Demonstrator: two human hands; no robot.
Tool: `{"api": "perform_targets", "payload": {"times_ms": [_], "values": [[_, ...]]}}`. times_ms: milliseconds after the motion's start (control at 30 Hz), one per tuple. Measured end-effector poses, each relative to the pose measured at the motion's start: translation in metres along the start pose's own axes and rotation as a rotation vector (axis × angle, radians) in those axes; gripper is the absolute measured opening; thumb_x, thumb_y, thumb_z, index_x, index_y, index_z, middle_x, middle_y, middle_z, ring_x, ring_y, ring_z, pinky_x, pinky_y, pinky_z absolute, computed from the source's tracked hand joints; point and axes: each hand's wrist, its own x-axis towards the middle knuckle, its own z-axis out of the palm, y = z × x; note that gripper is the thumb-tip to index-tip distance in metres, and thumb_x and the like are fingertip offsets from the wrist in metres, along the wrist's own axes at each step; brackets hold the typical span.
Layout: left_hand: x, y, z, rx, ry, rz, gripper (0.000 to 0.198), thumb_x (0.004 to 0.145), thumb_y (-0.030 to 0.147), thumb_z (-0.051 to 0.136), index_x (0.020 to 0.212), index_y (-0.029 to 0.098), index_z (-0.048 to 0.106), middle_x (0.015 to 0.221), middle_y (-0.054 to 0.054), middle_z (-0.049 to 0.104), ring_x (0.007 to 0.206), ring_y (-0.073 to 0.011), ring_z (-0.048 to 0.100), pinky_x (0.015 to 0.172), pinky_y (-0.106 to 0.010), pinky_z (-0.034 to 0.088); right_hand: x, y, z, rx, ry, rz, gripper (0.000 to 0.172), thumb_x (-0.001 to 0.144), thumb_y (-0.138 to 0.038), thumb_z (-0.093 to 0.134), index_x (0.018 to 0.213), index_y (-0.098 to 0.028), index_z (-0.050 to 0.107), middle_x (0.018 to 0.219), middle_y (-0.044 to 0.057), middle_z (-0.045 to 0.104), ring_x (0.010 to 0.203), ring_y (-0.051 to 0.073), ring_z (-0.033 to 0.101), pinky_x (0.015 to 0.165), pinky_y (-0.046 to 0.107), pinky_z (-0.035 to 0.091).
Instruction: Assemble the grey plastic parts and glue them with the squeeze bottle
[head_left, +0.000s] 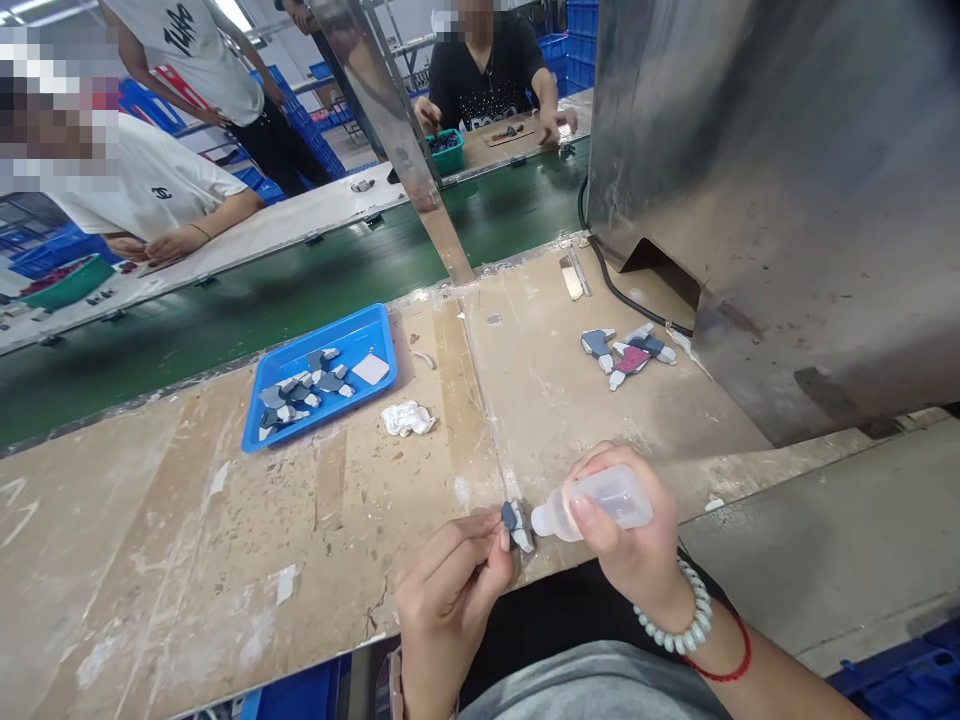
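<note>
Hands (450,575) (641,550) snug around angular, perhaps plastic piece (517,525), left, and translucent bottle (621,494), right

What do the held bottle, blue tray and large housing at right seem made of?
Bottle: probably soft plastic, semi-matte; it looks cloudy and translucent. Tray: likely moulded plastic, slightly glossy, evenly coloured with rounded corners. Housing: apparently sheet metal, smooth, with smeared grey reflections; which metal stays open.

- Bare left hand (454,580), a narrow band (396,685) at its wrist, partly hidden
- Bare right hand (643,562) with a pale, glossy, ridged bracelet (696,618)
- Thin red cord (739,660) farther up that forearm
- Grey top (592,685)
- Black garment (551,605) over the lap
</note>
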Motion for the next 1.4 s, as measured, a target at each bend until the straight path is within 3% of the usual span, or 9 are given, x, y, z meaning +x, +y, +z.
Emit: {"api": "perform_targets", "payload": {"times_ms": [633,700,800,900,1000,1167,1233,1300,1400], "values": [[0.001,-0.002,0.000,-0.002,0.011,-0.020,0.019,0.090,0.010,0.065,0.072,0.018,0.067,0.077,-0.003,0.074,0.075,-0.0155,0.075,0.070,-0.022,0.061,-0.003,0.004,0.002,0.010,0.055,-0.020,0.018,0.086,-0.035,0.072,0.081,-0.022,0.060,0.075,0.001,0.061,0.070,0.018,0.061,0.063,0.032,0.050],[0.000,-0.003,0.000,0.002,0.017,-0.013,0.020,0.091,0.011,0.064,0.072,0.018,0.066,0.077,-0.003,0.074,0.075,-0.0158,0.075,0.070,-0.023,0.061,-0.003,0.004,0.002,0.074,0.096,0.017,0.019,0.086,-0.036,0.072,0.082,-0.022,0.060,0.075,0.000,0.061,0.067,0.016,0.060,0.060,0.030,0.051],[-0.004,-0.005,-0.001,0.022,0.011,0.004,0.020,0.092,0.011,0.063,0.074,0.019,0.067,0.080,-0.004,0.075,0.077,-0.0160,0.075,0.070,-0.022,0.062,-0.002,0.000,0.000,0.266,0.171,0.186,0.021,0.085,-0.034,0.074,0.095,-0.025,0.058,0.089,-0.002,0.063,0.064,0.012,0.061,0.053,0.025,0.053],[-0.014,-0.007,-0.002,0.072,0.003,0.032,0.012,0.092,0.013,0.064,0.087,0.019,0.072,0.101,-0.008,0.076,0.089,-0.0190,0.076,0.078,-0.025,0.064,0.005,-0.009,-0.011,0.428,0.196,0.352,0.039,0.075,-0.030,0.085,0.098,-0.026,0.054,0.107,-0.001,0.064,0.089,0.017,0.071,0.074,0.031,0.062],[-0.024,-0.012,-0.002,0.165,-0.014,0.106,0.017,0.093,0.018,0.066,0.108,0.019,0.072,0.116,-0.011,0.073,0.102,-0.0232,0.074,0.084,-0.030,0.065,0.014,-0.017,-0.023,0.455,0.123,0.428,0.050,0.066,-0.027,0.091,0.090,-0.025,0.048,0.107,0.001,0.066,0.106,0.022,0.070,0.092,0.035,0.058],[-0.030,-0.021,0.000,0.236,-0.037,0.180,0.027,0.095,0.017,0.062,0.121,0.021,0.067,0.108,-0.007,0.077,0.106,-0.0235,0.074,0.089,-0.033,0.065,0.019,-0.011,-0.028,0.283,0.115,0.328,0.040,0.081,-0.050,0.077,0.091,-0.024,0.048,0.085,0.001,0.068,0.084,0.021,0.070,0.075,0.034,0.058],[-0.029,-0.020,0.000,0.248,-0.024,0.144,0.026,0.097,0.019,0.059,0.122,0.021,0.066,0.108,-0.007,0.076,0.102,-0.0226,0.075,0.085,-0.031,0.065,0.019,-0.003,-0.027,0.078,0.140,0.204,0.043,0.081,-0.050,0.077,0.105,-0.025,0.051,0.097,0.004,0.071,0.092,0.022,0.070,0.080,0.036,0.057],[-0.028,-0.015,-0.003,0.244,-0.018,0.073,0.025,0.100,0.022,0.054,0.123,0.021,0.064,0.109,-0.007,0.075,0.097,-0.0203,0.076,0.079,-0.026,0.065,0.020,0.004,-0.027,-0.169,0.118,0.115,0.056,0.075,-0.043,0.084,0.119,-0.027,0.052,0.110,0.006,0.069,0.103,0.024,0.067,0.090,0.040,0.054],[-0.026,-0.004,-0.007,0.230,0.016,0.003,0.026,0.103,0.023,0.047,0.123,0.020,0.063,0.107,-0.007,0.074,0.092,-0.0163,0.075,0.073,-0.020,0.061,0.022,0.011,-0.028,-0.373,-0.031,0.130,0.062,0.078,-0.044,0.081,0.129,-0.027,0.051,0.121,0.009,0.067,0.111,0.027,0.064,0.097,0.047,0.051]]}}
